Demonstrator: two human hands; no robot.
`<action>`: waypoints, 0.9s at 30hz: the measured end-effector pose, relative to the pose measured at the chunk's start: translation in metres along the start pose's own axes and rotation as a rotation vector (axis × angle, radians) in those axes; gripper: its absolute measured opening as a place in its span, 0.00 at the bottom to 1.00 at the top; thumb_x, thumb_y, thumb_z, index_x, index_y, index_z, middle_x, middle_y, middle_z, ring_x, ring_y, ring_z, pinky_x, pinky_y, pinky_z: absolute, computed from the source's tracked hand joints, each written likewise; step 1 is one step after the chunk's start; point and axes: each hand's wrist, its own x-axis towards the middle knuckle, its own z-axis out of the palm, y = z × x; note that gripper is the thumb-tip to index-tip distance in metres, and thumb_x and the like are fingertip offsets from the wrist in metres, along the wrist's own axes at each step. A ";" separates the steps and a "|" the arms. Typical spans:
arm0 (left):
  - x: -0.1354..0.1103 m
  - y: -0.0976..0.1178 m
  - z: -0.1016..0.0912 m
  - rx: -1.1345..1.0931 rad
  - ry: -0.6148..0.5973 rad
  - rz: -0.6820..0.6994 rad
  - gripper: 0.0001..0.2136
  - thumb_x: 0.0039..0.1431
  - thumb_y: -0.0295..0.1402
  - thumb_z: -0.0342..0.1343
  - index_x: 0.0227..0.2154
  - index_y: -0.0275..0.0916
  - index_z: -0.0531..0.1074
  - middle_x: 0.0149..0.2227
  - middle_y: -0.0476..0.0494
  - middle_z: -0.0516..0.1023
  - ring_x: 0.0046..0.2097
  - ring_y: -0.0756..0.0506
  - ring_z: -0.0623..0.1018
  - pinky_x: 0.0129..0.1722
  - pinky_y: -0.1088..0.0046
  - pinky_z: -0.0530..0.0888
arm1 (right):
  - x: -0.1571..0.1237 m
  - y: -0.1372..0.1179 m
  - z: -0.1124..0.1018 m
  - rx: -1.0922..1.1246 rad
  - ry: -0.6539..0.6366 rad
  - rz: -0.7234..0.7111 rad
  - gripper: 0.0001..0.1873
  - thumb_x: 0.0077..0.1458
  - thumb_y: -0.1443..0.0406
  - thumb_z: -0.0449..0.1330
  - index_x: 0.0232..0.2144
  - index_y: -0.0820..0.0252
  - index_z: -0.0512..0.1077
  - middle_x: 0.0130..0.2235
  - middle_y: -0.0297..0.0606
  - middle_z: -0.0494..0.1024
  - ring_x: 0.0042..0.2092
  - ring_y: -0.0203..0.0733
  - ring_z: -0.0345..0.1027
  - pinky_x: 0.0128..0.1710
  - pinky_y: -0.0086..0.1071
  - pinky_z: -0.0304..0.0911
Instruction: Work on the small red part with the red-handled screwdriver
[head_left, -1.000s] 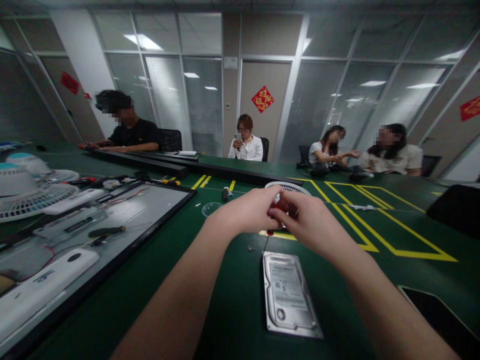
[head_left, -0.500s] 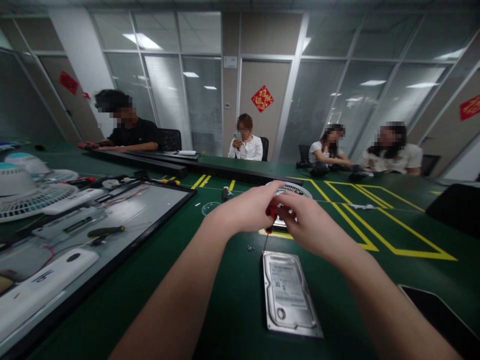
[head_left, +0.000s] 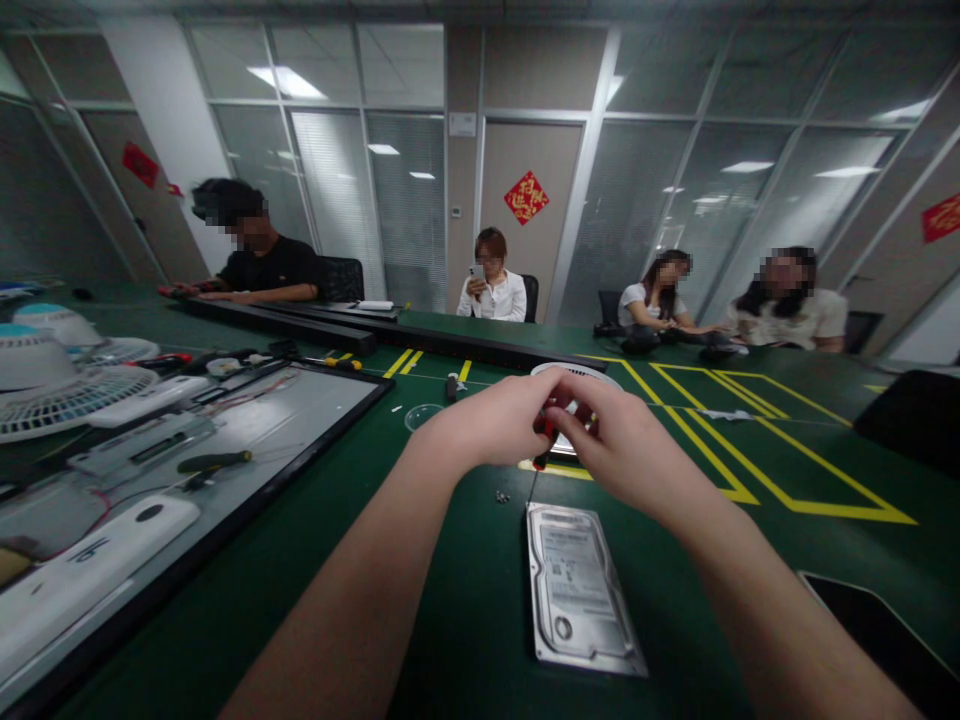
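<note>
A silver hard drive (head_left: 577,590) lies label side up on the green table in front of me. Both my left hand (head_left: 514,415) and my right hand (head_left: 611,430) are closed around the red and black handle of a screwdriver (head_left: 541,460). Its thin shaft points down, the tip at the drive's far left corner. My fingers hide most of the handle. Several small screws (head_left: 502,497) lie on the table just left of the shaft. Behind my hands a white round fan part (head_left: 570,372) shows only in part.
At left a large black-framed panel (head_left: 322,400) carries tools and white parts, with fan bases (head_left: 45,370) behind. A clear round dish (head_left: 424,418) sits mid-table. A long black bar (head_left: 450,345) crosses the back. A dark tablet-like device (head_left: 877,630) lies at right. Several people sit across the table.
My right hand's fingers have shifted on the screwdriver handle, the thumb now lying across it. The screwdriver tip and the hard drive stay in the same place.
</note>
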 end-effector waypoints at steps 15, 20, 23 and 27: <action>0.002 -0.002 0.003 -0.042 -0.011 -0.024 0.25 0.54 0.30 0.65 0.55 0.41 0.69 0.50 0.40 0.82 0.48 0.39 0.82 0.44 0.66 0.77 | -0.001 0.004 0.002 -0.081 -0.037 0.080 0.06 0.65 0.64 0.62 0.34 0.56 0.74 0.32 0.35 0.80 0.31 0.40 0.70 0.32 0.33 0.56; 0.001 0.002 0.000 -0.005 -0.028 -0.054 0.15 0.57 0.30 0.61 0.48 0.41 0.70 0.49 0.41 0.82 0.46 0.40 0.81 0.41 0.68 0.76 | -0.002 0.000 0.000 -0.093 -0.037 0.105 0.08 0.65 0.60 0.63 0.34 0.55 0.74 0.31 0.33 0.80 0.31 0.40 0.69 0.30 0.33 0.53; 0.001 0.003 -0.001 0.009 -0.034 -0.053 0.15 0.58 0.29 0.60 0.48 0.40 0.70 0.49 0.39 0.82 0.46 0.40 0.81 0.41 0.67 0.76 | -0.001 -0.001 -0.001 -0.070 -0.031 0.076 0.05 0.66 0.62 0.61 0.36 0.55 0.75 0.35 0.35 0.81 0.34 0.42 0.72 0.33 0.33 0.57; -0.001 0.003 -0.002 0.006 -0.017 -0.046 0.26 0.59 0.26 0.58 0.61 0.41 0.65 0.54 0.37 0.81 0.51 0.38 0.81 0.48 0.65 0.77 | -0.001 0.002 -0.001 -0.035 -0.042 -0.014 0.08 0.66 0.71 0.58 0.40 0.57 0.77 0.45 0.41 0.82 0.44 0.45 0.74 0.41 0.35 0.64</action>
